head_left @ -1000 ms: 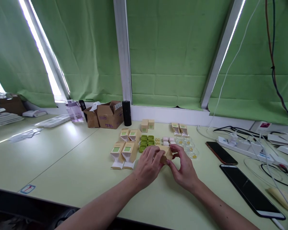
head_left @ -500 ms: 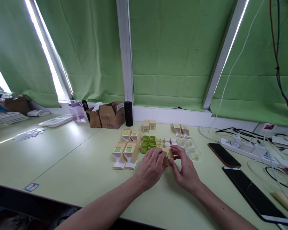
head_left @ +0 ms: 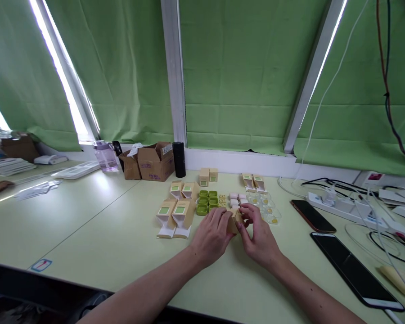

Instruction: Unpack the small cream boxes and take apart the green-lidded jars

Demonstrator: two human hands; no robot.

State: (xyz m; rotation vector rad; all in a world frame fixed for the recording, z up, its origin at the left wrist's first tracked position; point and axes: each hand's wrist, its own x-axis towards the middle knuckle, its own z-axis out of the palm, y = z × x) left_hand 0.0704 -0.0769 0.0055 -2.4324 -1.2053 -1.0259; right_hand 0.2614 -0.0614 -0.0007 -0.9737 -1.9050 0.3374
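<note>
Between both hands is a small tan cardboard box (head_left: 234, 221), partly hidden by fingers. My left hand (head_left: 211, 231) wraps over its left side, and my right hand (head_left: 260, 236) grips the right side with thumb and fingers. Left of the hands stand several tan boxes with open flaps (head_left: 184, 213) and green labels. Just beyond the left hand lie small green trays (head_left: 202, 209), with tiny yellowish pieces (head_left: 222, 198) beside them. Pale pink blocks (head_left: 234, 196) sit past the box. Clear plastic pieces with yellow centres (head_left: 273, 216) lie beyond the right hand.
Two closed tan boxes (head_left: 204, 175) and two open ones (head_left: 258, 182) stand farther back. On the right lie a phone (head_left: 313, 216), a larger black device (head_left: 357, 270) and a power strip (head_left: 344, 209) with cables. A black cylinder (head_left: 179, 159) and brown cartons (head_left: 155, 163) stand back left.
The view has shifted slightly. Both hands still hold the small box, whose top looks a little more folded or turned. At the far left, a brown shape has come into view at the table's edge.
</note>
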